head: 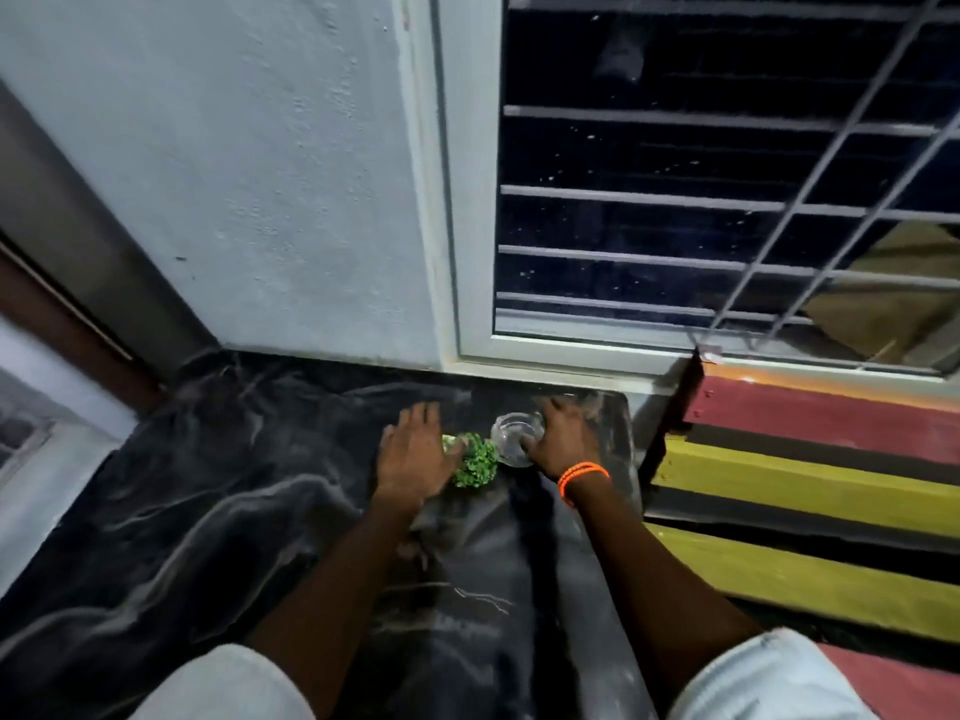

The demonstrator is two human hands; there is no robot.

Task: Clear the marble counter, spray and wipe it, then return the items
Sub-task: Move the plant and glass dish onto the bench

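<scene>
Two bare arms are reaching out over the dark marble counter (pixel 218 517), whose black surface is carrying pale grey veins. Both hands are sitting near the far edge, close to the white window frame (pixel 457 283).

The left hand (pixel 413 452) is lying flat with its fingers straight and spread a little, gripping nothing; its thumb side is touching a small green leafy plant (pixel 475 462), which is resting on the counter between the two hands. I cannot tell whether the plant is standing in a pot, since the hand and the leaves are covering its base.

The right hand (pixel 566 433) is wrapping its fingers round a clear glass jar (pixel 517 439), which is standing just beside the plant, on the plant's right. The jar's open mouth is facing up towards the camera. An orange beaded bracelet (pixel 582 478) is circling the right wrist. Pale short sleeves (pixel 769 678) are showing at the bottom of the view on both arms.

Behind the hands, a light plastered wall (pixel 260 174) is rising from the counter, and the window beside it is showing dark glass behind a metal grille (pixel 727 200). To the right of the counter, a surface painted in red, yellow and black stripes (pixel 810 459) is running alongside it.
</scene>
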